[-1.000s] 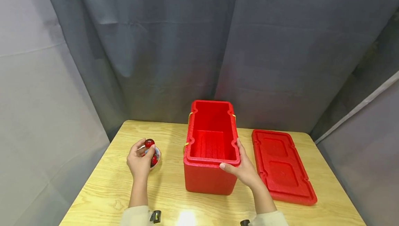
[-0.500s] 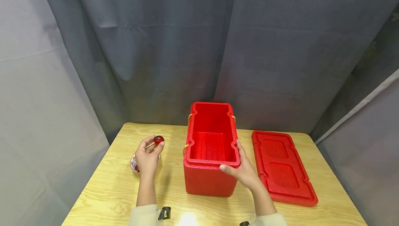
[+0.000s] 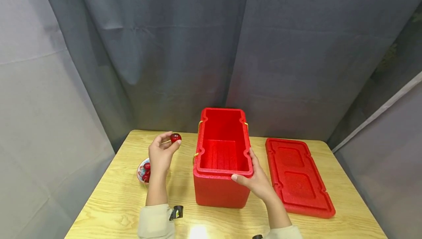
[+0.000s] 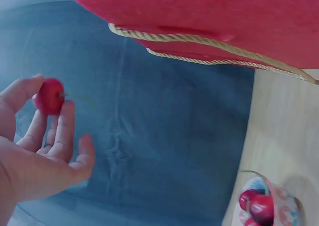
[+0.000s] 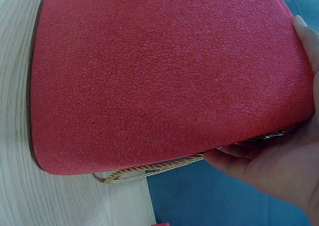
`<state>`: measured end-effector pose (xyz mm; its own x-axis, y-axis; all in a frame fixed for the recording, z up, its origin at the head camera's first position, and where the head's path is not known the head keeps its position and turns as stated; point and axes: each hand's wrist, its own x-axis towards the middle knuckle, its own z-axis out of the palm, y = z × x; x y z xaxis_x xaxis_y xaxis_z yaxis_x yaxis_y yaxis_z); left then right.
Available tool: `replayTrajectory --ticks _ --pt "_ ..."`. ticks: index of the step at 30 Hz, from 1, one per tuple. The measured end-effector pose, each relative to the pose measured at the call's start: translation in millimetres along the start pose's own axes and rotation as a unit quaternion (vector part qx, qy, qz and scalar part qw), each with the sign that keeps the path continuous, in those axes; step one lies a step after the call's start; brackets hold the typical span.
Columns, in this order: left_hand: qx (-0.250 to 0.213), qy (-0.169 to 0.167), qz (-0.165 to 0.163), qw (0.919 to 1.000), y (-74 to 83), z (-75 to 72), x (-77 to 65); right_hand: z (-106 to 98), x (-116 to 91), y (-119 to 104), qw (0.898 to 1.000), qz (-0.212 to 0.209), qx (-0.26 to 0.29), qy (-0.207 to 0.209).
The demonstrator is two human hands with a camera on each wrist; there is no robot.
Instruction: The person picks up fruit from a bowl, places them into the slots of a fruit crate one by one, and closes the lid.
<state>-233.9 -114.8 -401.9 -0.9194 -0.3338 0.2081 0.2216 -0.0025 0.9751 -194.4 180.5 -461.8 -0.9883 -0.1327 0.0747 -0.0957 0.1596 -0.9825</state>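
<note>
Between thumb and fingertips, my left hand pinches a dark red cherry with a green stem, raised over the table left of a red foam box. In the left wrist view the cherry hangs apart from the box's rope handle. My right hand grips the near right corner of the box, thumb on the front rim and fingers along the right side. The box stands uncovered, its ribbed floor showing. A small patterned bowl with several cherries stands behind the left forearm, partly hidden in the head view.
A red lid lies flat on the wooden table to the right of the box. Grey curtains hang right behind the table's back edge. Yellow cords run along the box's sides.
The left hand has lifted the cherry up from over the bowl and carried it rightward toward the box, uncovering part of the bowl. The right hand has stayed on the box corner.
</note>
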Motion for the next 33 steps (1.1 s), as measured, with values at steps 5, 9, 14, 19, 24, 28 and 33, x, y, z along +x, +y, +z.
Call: replayTrajectory --ticks 5,9,14,19,24,28,33 --pt "-0.007 -0.028 -0.002 0.9996 12.0 5.8 7.7 1.8 0.6 -3.2 1.000 0.010 -0.003 -0.002" --pt "-0.001 -0.041 -0.009 0.9991 21.9 9.1 11.4 4.6 -4.1 -19.0 1.000 0.012 0.000 -0.013" --pt "-0.010 -0.068 0.000 0.9976 31.7 18.7 13.9 6.7 -11.2 -36.3 1.000 0.020 -0.005 -0.019" --pt "-0.027 -0.107 0.006 0.9938 39.5 32.9 14.0 4.3 -12.9 -37.6 1.000 0.020 -0.004 -0.018" --pt "-0.007 -0.137 0.012 0.9905 43.8 45.3 18.0 2.2 -11.9 -35.5 1.000 0.008 0.006 -0.023" --pt "0.022 -0.169 0.010 0.9854 48.8 52.1 23.1 2.1 -10.7 -34.5 1.000 -0.001 0.011 -0.026" --pt "0.065 -0.219 -0.009 0.9736 59.6 57.8 27.7 3.2 -9.7 -33.8 1.000 -0.005 0.011 -0.025"
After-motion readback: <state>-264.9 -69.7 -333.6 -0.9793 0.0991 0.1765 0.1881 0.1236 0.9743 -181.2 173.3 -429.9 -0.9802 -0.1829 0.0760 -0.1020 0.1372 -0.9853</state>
